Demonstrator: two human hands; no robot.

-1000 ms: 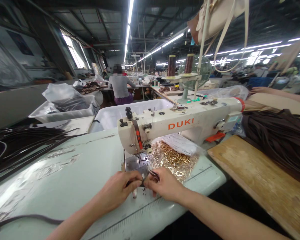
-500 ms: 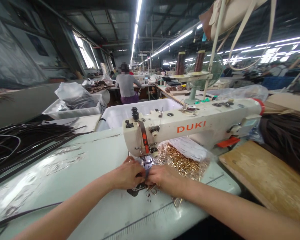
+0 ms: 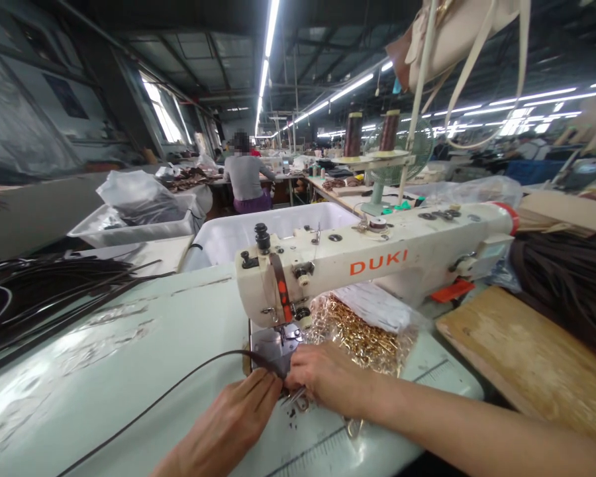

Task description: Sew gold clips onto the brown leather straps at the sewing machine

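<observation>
A cream DUKI sewing machine [image 3: 377, 258] stands on the pale green table [image 3: 129, 358]. My left hand [image 3: 238, 417] lies just in front of the needle plate [image 3: 273, 344], fingers together and pressed on a thin dark strap [image 3: 179, 384] that runs off to the lower left. My right hand [image 3: 322, 377] is closed in a pinch on the strap's end right at the presser foot, with a small metal ring [image 3: 298, 397] under its fingers. A clear bag of gold metal rings [image 3: 362, 331] lies directly behind my right hand.
A heap of dark straps [image 3: 44, 285] covers the table's left; another dark pile [image 3: 571, 278] lies right, above a wooden board [image 3: 531, 358]. White bins [image 3: 218, 238] stand behind the machine. A cream handbag [image 3: 451, 33] hangs overhead. A seated person [image 3: 246, 175] works far back.
My left hand has drawn back toward me from beside the presser foot. The dark strap now arches up across the table to the needle. My right hand stays at the foot.
</observation>
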